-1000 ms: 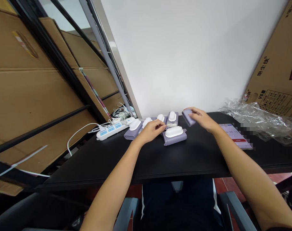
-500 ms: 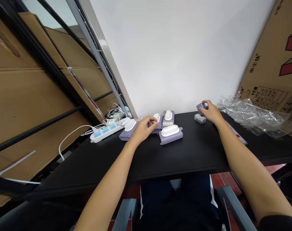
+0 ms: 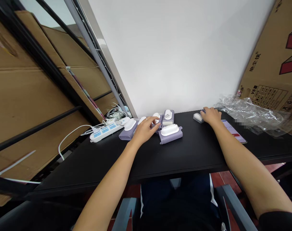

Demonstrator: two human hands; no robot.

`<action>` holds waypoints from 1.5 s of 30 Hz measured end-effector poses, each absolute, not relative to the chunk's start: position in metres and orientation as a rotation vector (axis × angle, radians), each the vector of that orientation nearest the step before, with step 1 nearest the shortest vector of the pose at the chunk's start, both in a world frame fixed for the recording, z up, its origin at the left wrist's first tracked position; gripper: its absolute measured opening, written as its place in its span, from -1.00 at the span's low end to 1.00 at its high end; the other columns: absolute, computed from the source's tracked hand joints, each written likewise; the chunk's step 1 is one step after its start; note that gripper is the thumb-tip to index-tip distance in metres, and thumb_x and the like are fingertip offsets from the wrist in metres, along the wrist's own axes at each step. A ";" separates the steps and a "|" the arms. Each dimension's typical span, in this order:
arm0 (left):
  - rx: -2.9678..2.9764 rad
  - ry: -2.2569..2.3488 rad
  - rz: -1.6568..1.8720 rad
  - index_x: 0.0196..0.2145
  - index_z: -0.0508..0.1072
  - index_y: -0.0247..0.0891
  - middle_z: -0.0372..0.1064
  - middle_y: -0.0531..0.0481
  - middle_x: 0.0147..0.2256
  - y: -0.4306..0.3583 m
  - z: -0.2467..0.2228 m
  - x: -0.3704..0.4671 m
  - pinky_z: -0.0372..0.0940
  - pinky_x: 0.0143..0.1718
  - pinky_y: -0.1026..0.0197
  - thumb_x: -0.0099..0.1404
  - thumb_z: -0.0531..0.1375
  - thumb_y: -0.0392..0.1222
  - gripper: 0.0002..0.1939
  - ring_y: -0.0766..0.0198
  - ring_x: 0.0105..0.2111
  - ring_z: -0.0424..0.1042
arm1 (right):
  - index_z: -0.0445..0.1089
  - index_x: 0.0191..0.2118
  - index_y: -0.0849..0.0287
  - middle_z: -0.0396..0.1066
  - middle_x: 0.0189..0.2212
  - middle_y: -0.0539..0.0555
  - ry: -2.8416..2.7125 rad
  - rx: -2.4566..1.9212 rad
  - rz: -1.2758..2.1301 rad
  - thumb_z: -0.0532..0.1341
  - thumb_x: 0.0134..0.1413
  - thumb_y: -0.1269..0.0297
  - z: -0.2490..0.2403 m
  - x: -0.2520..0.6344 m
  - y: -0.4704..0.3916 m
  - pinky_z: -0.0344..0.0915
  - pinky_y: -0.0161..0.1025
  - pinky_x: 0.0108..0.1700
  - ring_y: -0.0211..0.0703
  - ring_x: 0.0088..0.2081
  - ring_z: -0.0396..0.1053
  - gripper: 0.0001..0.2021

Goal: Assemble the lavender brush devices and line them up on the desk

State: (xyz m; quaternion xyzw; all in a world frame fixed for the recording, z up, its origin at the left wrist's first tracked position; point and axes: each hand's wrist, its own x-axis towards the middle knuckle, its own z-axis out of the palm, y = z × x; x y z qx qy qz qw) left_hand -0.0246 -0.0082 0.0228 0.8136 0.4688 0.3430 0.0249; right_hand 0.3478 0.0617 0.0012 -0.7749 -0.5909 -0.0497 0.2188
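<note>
Fingers of the right hand (image 3: 212, 116) curl low over the desk (image 3: 146, 163), around a small purple piece (image 3: 202, 111) of which only an edge shows; how tightly they close on it cannot be told. The left hand (image 3: 144, 130) has its fingers half bent, with a gap between thumb and forefinger and nothing clearly held in it.

With the piece this close to the desk, the right hand would do well to keep it level and part the fingers gently, without nudging its neighbour. The left calls for a light touch, since the boxes sit tightly together.

The purple piece lies beneath the right fingers. Just left of them rests a clear case (image 3: 198, 117); nearer the body and to their right lies a phone (image 3: 233, 131), and farther right a plastic bag (image 3: 251, 112).

Just beyond the left fingertips is a white pad (image 3: 156, 115) with dark marks. To their right, a front box (image 3: 171, 138) bears a brush (image 3: 170, 130), bristles up; farther back stands a rear box (image 3: 168, 121). Left of the hand sit a left box (image 3: 125, 135) and, beyond it, a power strip (image 3: 107, 131).
</note>
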 end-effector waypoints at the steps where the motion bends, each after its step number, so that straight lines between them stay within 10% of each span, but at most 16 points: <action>1: 2.517 1.453 1.064 0.04 0.50 -0.13 0.44 0.00 -0.20 -0.009 0.023 -0.024 0.28 -0.17 0.16 0.45 0.16 0.01 -0.69 0.23 -0.29 0.41 | 0.44 0.25 0.17 0.42 0.15 0.43 -1.638 -2.067 -0.152 0.06 0.35 0.05 0.004 0.344 0.060 0.21 0.28 0.16 0.39 0.18 0.35 -0.50; 14: 2.638 1.311 1.055 0.11 0.48 -0.06 0.45 -0.01 -0.11 -0.016 0.017 -0.013 0.33 -0.16 0.21 0.46 0.19 -0.05 -0.69 0.22 -0.18 0.46 | 0.51 -0.18 0.15 0.55 -0.26 0.05 -1.871 -0.872 0.789 0.22 0.23 -0.08 0.021 0.236 0.011 0.33 -0.19 -0.11 -0.12 -0.22 0.44 -0.64; 28: 2.769 1.528 0.661 0.16 0.53 -0.07 0.44 -0.13 0.21 0.012 -0.008 -0.025 0.20 0.20 -0.20 0.50 0.03 -0.25 -0.60 -0.10 0.22 0.32 | 0.34 -0.45 0.08 0.49 -0.43 0.05 -1.473 -1.421 0.300 0.16 0.26 -0.15 0.016 0.324 0.057 0.28 -0.18 -0.23 -0.11 -0.35 0.40 -0.57; 38: 2.882 1.397 0.596 0.07 0.61 -0.03 0.50 -0.08 0.17 0.017 -0.005 -0.024 0.21 0.17 -0.22 0.46 0.08 -0.32 -0.61 -0.06 0.17 0.38 | 0.55 0.00 0.10 0.51 -0.02 0.31 -1.948 -1.697 -0.303 0.14 0.35 0.01 -0.002 0.305 0.058 0.28 0.13 0.10 0.25 0.06 0.38 -0.64; 45: 2.876 1.166 0.610 -0.07 0.68 0.06 0.49 -0.02 0.16 0.008 -0.001 -0.022 0.17 0.25 -0.24 0.40 0.15 -0.34 -0.63 -0.04 0.22 0.32 | 0.56 0.00 0.05 0.57 0.00 0.12 -2.211 -1.155 0.386 0.13 0.36 0.13 0.006 0.261 0.031 0.34 -0.07 0.09 0.04 0.01 0.49 -0.70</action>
